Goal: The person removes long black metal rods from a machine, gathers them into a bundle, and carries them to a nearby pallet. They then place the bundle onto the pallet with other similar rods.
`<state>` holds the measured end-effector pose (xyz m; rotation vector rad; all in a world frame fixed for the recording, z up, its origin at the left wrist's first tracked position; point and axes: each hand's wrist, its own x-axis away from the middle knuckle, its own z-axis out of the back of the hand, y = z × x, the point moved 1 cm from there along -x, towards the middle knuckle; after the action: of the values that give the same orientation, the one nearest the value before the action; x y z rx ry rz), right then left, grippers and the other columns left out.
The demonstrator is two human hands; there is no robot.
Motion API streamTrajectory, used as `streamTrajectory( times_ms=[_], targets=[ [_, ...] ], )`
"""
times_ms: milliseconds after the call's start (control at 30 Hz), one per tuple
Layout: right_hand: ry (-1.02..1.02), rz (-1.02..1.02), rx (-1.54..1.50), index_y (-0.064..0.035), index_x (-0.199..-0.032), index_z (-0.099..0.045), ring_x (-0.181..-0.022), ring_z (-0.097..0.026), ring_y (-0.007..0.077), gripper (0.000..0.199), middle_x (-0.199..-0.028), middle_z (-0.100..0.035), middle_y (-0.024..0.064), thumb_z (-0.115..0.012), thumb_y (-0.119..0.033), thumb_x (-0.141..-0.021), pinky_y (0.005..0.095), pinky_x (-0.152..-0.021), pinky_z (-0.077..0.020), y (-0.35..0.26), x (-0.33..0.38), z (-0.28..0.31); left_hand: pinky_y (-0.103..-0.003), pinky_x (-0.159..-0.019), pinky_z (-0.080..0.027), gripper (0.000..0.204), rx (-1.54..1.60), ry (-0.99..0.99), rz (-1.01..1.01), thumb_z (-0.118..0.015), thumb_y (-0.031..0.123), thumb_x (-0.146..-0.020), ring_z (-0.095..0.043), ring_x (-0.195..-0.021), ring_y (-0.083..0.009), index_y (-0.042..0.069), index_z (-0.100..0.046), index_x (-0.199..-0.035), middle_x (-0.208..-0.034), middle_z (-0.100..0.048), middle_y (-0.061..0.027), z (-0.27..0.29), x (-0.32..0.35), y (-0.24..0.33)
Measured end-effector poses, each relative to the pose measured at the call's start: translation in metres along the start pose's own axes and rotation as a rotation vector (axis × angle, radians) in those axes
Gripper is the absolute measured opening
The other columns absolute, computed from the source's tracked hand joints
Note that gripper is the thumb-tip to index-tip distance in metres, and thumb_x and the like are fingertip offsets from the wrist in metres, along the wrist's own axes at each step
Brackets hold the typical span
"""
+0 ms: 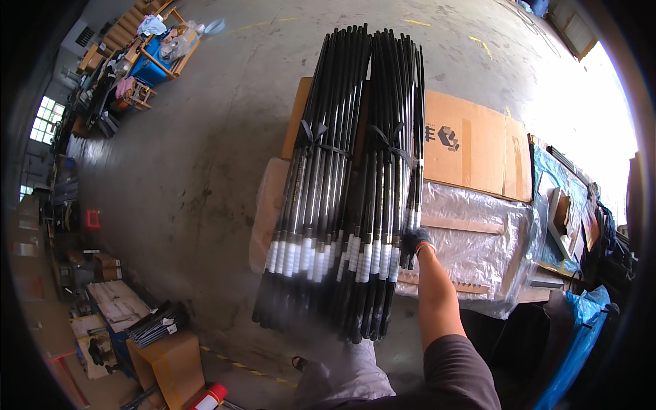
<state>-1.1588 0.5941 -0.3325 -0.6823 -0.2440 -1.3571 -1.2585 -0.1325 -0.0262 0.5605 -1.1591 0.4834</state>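
r hand (415, 240), dark glove, grip closed on a few black rods at the r edge of the rod bundles (355, 184). l hand not in view. two tied bundles, white-taped near the low end, lie lengthwise on the surface, over plastic sheet (471, 225) and cardboard (471, 147). concrete floor (191, 164) to the left.

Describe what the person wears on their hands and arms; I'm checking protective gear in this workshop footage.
Only the right hand shows. It wears a dark knitted work glove with an orange band at the cuff. The forearm is bare from the cuff up to a short dark grey-brown sleeve at the upper arm. The left hand is not in view, and no watch or other gear is visible.
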Motion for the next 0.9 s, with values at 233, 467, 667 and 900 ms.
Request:
streamTrajectory(
  times_ms=[233,467,667,900],
  targets=[
    [0.168,-0.188,-0.146,0.0034,-0.113,-0.052,-0.102,-0.059,0.0371,0.076,-0.102,-0.062,0.0254,-0.059,-0.061,-0.073,0.0407,-0.083,-0.046,0.006,0.104,0.001,-0.033,-0.061,-0.048,0.021,-0.041,-0.007,-0.103,-0.055,0.024,-0.084,-0.061,-0.066,-0.0203,0.004,-0.06,-0.086,-0.076,-0.063,-0.0074,0.025,-0.002,-0.055],
    [-0.202,-0.005,0.426,0.0,-0.128,-0.046,-0.121,-0.046,0.0336,0.05,-0.128,-0.051,0.0188,-0.047,-0.033,-0.089,0.037,-0.101,-0.0352,0.112,0.23,-0.024,-0.036,-0.064,-0.049,0.021,-0.275,-0.07,-0.157,-0.053,0.023,-0.083,-0.063,-0.068,-0.0223,0.004,-0.063,-0.079,-0.076,-0.064,-0.0106,0.06,-0.023,-0.104],
    [0.019,0.011,0.435,0.0029,-0.125,-0.046,-0.106,-0.057,0.03,0.046,-0.119,-0.057,0.0204,-0.041,-0.031,-0.095,0.0345,-0.088,-0.0451,0.181,0.266,-0.043,-0.043,-0.064,-0.049,0.019,-0.869,0.036,-0.918,-0.058,0.025,-0.074,-0.062,-0.071,-0.0324,0.007,-0.063,-0.072,-0.072,-0.063,-0.0147,0.1,-0.144,-0.239],
    [-0.166,0.17,0.324,0.0007,-0.123,-0.048,-0.106,-0.057,0.0299,0.045,-0.118,-0.058,0.0194,-0.043,-0.033,-0.093,0.0355,-0.088,-0.0454,-0.135,0.402,-0.113,-0.035,-0.056,-0.05,0.024,0.074,0.242,-0.387,-0.062,0.024,-0.078,-0.064,-0.06,-0.0201,0.0,-0.065,-0.079,-0.067,-0.064,-0.0105,0.276,-0.141,-0.26]
  ],
)
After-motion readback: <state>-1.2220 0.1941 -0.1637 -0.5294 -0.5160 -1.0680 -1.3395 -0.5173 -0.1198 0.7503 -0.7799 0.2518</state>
